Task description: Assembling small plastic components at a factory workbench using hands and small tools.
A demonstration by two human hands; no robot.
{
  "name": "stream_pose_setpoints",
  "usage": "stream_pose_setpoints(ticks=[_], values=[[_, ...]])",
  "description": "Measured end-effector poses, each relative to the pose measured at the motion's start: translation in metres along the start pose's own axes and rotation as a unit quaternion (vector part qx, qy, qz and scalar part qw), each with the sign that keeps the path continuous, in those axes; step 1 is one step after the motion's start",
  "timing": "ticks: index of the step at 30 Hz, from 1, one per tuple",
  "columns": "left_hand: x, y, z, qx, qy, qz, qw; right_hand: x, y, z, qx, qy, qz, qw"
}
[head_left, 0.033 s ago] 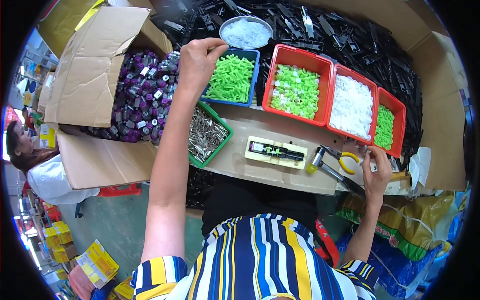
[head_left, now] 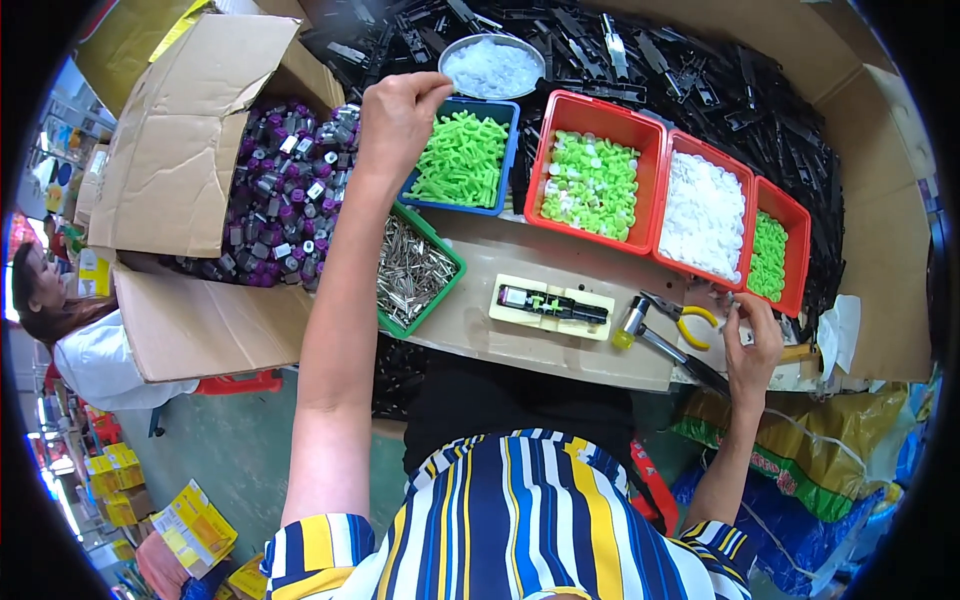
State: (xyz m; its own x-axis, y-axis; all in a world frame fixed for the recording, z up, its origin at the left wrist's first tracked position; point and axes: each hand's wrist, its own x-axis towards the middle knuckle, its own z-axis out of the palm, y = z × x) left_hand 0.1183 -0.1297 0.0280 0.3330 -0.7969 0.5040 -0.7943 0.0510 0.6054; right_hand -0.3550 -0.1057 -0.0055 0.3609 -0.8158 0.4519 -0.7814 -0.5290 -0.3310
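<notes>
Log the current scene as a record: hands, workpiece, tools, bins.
left hand: curled, at blue bin of green pieces; contents unclear
right hand: near rightmost red bin of small green pieces; grip unclear
workpiece: black assembly lying in cream holder
tools: hammer, yellow-handled pliers
green bin: metal pins

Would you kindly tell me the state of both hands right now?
Left hand: pinched closed; whether it holds anything cannot be told.
Right hand: curled; whether open or closed cannot be told.
</notes>
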Motion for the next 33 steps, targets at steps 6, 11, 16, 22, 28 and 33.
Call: stream_pose_setpoints(ticks=[6, 11, 16, 22, 28, 33], values=[[0.042, -0.008, 0.018, 0.085, -0.009, 0.119, 0.989, 0.002, 0.002, 0.002, 0.002, -0.017, 0.013, 1.000], [0.073, 0.005, 0.035, 0.190, -0.139, 0.109, 0.966, 0.005, 0.003, 0.000, -0.007, -0.024, 0.011, 1.000], [0.080, 0.000, 0.058, 0.233, -0.175, 0.109, 0.950, 0.003, 0.005, -0.003, -0.013, -0.019, -0.004, 1.000], [0.075, -0.001, 0.063, 0.259, -0.173, 0.127, 0.942, -0.004, 0.014, -0.006, -0.013, -0.023, -0.002, 1.000], [0.064, 0.008, 0.033, 0.130, -0.096, 0.080, 0.984, 0.002, -0.003, -0.012, 0.015, 0.006, 0.016, 1.000], [0.050, 0.009, 0.017, 0.017, -0.045, 0.041, 0.998, 0.020, -0.039, -0.007, 0.175, 0.014, 0.075, 0.982]])
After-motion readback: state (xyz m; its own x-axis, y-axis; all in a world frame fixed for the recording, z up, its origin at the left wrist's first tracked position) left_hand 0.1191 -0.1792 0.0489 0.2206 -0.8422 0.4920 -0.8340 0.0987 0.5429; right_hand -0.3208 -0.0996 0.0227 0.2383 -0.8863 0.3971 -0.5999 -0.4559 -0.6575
